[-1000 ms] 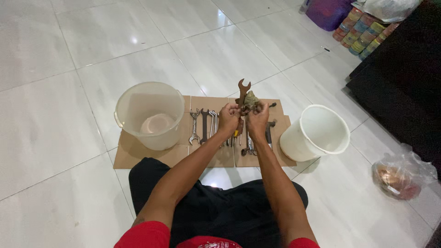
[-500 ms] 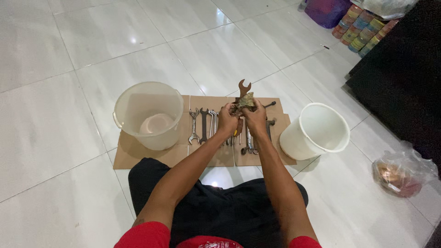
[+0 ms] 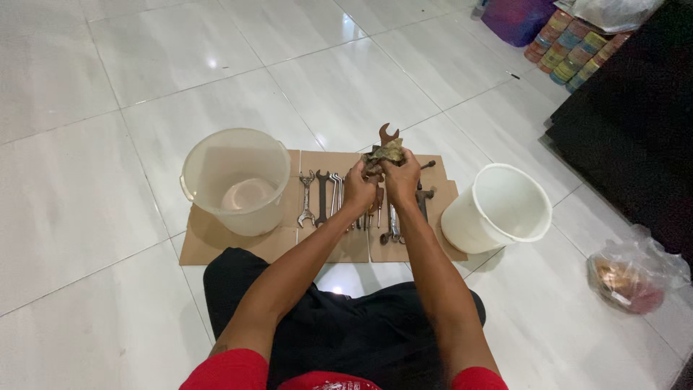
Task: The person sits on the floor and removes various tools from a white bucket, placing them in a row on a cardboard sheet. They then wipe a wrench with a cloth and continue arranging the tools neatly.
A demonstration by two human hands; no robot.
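Note:
Both hands are raised together over a flattened cardboard sheet (image 3: 216, 242) on the tiled floor. My left hand (image 3: 359, 189) grips the lower part of a rusty open-ended wrench (image 3: 388, 134), whose jaw sticks up above the fingers. My right hand (image 3: 401, 177) presses a crumpled brownish rag (image 3: 388, 152) against the wrench's shaft. Several other wrenches (image 3: 321, 196) lie in a row on the cardboard below the hands, partly hidden by them.
A translucent bucket (image 3: 234, 178) stands on the cardboard at the left. A white bucket (image 3: 498, 208) sits at the right edge. A plastic bag (image 3: 630, 273) lies on the floor at the right. Dark furniture (image 3: 635, 123) and stacked colourful items (image 3: 570, 43) fill the upper right.
The hands have stayed at the same spot over the cardboard; the right hand and rag have shifted slightly along the wrench.

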